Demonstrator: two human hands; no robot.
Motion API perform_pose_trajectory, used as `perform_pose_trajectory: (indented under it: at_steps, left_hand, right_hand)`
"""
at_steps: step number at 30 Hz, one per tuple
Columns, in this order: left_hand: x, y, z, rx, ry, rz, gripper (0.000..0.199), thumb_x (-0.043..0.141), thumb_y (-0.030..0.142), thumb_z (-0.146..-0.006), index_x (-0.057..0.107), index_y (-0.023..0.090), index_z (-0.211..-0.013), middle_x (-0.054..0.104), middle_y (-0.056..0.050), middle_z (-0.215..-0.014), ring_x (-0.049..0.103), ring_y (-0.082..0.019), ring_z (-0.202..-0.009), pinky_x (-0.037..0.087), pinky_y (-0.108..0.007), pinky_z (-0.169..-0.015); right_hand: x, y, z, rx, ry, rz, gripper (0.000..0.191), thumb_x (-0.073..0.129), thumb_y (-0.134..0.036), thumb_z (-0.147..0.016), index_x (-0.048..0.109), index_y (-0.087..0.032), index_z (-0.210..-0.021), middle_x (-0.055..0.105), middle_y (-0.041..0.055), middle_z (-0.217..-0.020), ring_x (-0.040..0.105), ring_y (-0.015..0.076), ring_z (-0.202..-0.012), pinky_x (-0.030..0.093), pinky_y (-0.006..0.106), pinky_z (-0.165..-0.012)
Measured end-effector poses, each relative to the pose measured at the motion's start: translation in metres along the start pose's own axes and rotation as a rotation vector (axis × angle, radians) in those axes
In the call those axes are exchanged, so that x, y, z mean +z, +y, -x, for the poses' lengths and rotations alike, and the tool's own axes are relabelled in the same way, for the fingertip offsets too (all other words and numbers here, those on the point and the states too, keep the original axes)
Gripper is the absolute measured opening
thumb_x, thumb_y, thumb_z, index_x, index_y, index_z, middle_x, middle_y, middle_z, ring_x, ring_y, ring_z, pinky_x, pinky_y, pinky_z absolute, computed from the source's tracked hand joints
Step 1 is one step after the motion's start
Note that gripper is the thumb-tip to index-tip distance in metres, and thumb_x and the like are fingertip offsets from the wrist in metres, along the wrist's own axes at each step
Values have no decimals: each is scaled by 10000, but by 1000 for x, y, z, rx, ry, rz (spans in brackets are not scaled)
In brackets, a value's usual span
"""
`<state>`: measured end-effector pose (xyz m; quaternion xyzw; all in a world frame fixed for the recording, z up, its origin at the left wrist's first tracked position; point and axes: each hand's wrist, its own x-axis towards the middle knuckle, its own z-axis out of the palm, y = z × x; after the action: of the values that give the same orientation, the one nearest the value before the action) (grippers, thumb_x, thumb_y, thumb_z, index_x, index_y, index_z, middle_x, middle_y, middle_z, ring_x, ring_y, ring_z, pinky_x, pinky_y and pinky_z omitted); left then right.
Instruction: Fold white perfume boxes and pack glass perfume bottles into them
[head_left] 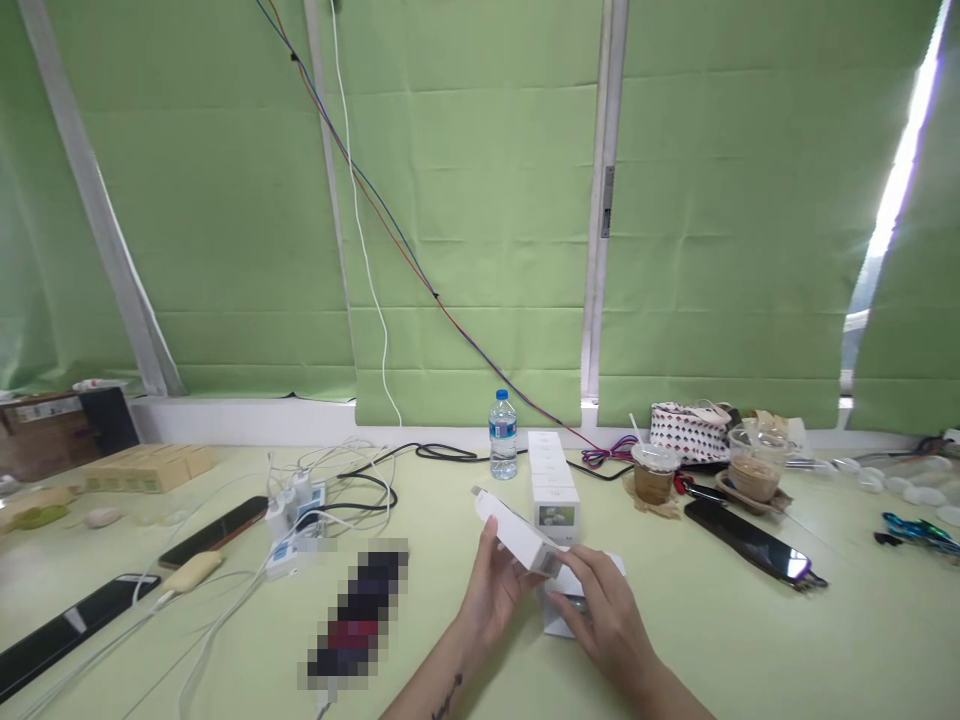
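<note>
A small white box [517,530] is held tilted above the table, its far end showing a raised flap. My left hand [491,590] is closed around this box from the left and below, the thumb along its side. At the box's near right end, my right hand [604,610] has its fingers bent against the edge, thumb lower down. Beneath the right hand lies another white piece of box [559,622], mostly covered by the fingers. Just behind stands a row of white boxes [553,480], the front one bearing a picture of pale objects.
A water bottle [503,437] stands behind the boxes. To the right are a lidded drink cup [654,473], a second cup [754,468], a patterned pouch [688,432] and a black phone [746,540]. Leftward lie a power strip [296,548], tangled cables, phones and a blurred-out device [358,615].
</note>
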<state>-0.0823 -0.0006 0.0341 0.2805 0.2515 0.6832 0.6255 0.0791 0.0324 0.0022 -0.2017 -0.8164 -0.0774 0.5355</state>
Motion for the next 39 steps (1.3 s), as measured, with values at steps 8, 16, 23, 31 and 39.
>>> perform_pose_trajectory:
  at_steps: [8,16,23,31,39]
  left_hand:
    - [-1,-13,2,68,102,-24,366,604,476,-831,601,138,-970,717,-133,-928,677,-281,-876,541,-399,-735]
    - [-5,-22,-2,210,264,-58,402,749,379,-733,551,219,-1045,716,-58,-961,699,-217,-826,571,-318,-680]
    - [-20,4,-17,326,478,-253,410,814,218,-648,620,172,-1007,713,-123,-1062,675,-285,-979,566,-355,-802]
    - [-66,52,-37,193,625,-410,324,682,396,-770,582,183,-992,658,-161,-1022,633,-283,-1032,517,-423,-866]
    - [-31,7,-13,202,270,-819,121,751,250,-631,663,216,-707,634,-38,-821,588,-259,-945,409,-451,-973]
  right_hand:
    - [1,8,0,109,26,-36,180,554,-227,-881,528,-174,-1051,617,110,-936,608,236,-857,524,360,-709]
    - [9,0,8,242,-94,-225,118,460,-215,-916,520,-215,-815,573,14,-700,541,146,-568,433,233,-515]
    - [12,1,9,496,-160,-447,252,535,-387,-874,485,-214,-698,472,-55,-556,451,112,-476,371,204,-453]
    - [-8,27,4,512,-159,-245,290,426,-368,-938,466,-214,-695,432,-57,-570,399,113,-496,342,214,-497]
    - [-37,44,-6,-32,-663,9,345,405,-280,-952,609,-207,-684,625,4,-648,563,132,-577,313,244,-543]
